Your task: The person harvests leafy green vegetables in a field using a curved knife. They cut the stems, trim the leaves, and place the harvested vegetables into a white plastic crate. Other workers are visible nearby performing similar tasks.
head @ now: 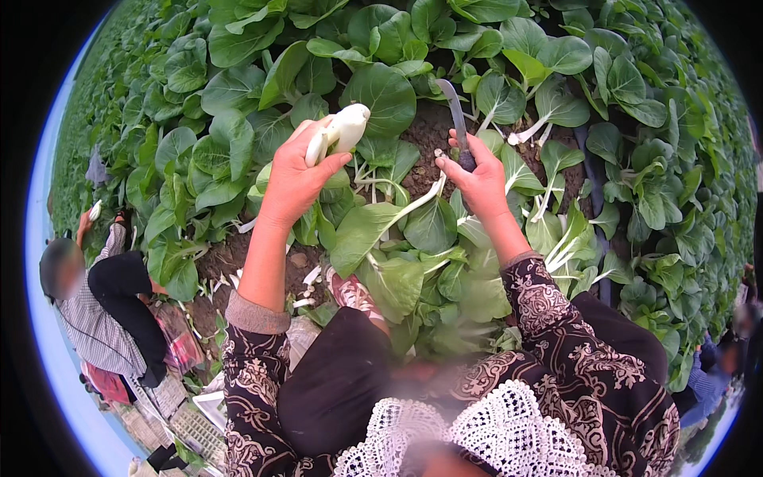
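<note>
My left hand [295, 173] is wrapped around a head of bok choy [350, 126], its trimmed white base pointing up and away from me. Most of its leaves are hidden by the hand. In my right hand [486, 182] is a small knife with a curved blade [455, 112] and a dark handle [467, 160]; the blade points away from me, its tip bent to the left. A loose bok choy leaf [372, 229] has its pale stalk end close to my right thumb; whether they touch I cannot tell. Cut leaves [417, 286] lie heaped between my knees.
Uncut bok choy [381, 89] grows densely ahead and to both sides. Stalk trimmings [309, 283] litter the soil [229, 259] by my shoe [353, 297]. A dark strip [587, 173] runs along the right. Another person [104, 310] crouches at left near crates [199, 432]; others [712, 366] are at right.
</note>
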Motion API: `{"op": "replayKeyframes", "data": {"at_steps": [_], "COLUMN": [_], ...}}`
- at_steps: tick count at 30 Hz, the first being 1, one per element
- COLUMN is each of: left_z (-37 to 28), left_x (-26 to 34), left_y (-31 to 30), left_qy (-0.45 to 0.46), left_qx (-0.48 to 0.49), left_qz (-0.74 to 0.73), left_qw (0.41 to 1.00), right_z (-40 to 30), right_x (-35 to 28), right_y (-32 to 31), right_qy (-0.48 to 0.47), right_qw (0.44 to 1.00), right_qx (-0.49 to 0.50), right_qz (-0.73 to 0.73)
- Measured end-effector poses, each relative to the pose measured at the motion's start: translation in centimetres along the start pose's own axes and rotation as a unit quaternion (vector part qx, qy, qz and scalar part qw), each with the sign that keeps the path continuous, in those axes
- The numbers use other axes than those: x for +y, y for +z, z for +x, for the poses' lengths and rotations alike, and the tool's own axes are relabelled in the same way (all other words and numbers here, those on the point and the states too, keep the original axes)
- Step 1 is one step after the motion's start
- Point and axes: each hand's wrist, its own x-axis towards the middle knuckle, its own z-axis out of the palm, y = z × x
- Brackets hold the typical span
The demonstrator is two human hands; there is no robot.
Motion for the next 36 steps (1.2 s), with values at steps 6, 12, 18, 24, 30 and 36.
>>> {"op": "replayKeyframes", "data": {"at_steps": [6, 12, 18, 24, 30, 36], "left_z": [-3.6, -6.4, -6.4, -2.1, -7.0, -10.5], "left_x": [4.4, 4.5, 0.8, -7.6, -18.7, -20.0], "left_y": [2.3, 4.9, 5.2, -3.0, -7.4, -6.8], "left_qy": [-0.080, 0.032, -0.213, -0.318, -0.333, -0.340], "left_qx": [-0.030, -0.030, -0.100, 0.036, 0.116, 0.174], "left_qz": [-0.232, -0.008, -0.368, -0.210, 0.143, 0.116], "left_qw": [0.969, 0.999, 0.900, 0.924, 0.925, 0.917], "right_z": [0.8, -2.3, -2.0, -1.4, 0.3, 3.8], "right_x": [-11.3, -11.1, -10.5, -2.6, 1.3, 3.2], "right_y": [-0.5, 0.7, 2.8, 7.0, 13.1, 20.5], "right_qy": [0.055, 0.052, 0.190, 0.141, 0.033, -0.069], "right_qw": [0.933, 0.944, 0.900, 0.953, 0.943, 0.912], "right_qx": [-0.142, -0.157, -0.225, -0.255, -0.330, -0.360], "right_qz": [0.327, 0.284, 0.321, 0.079, -0.001, -0.186]}}
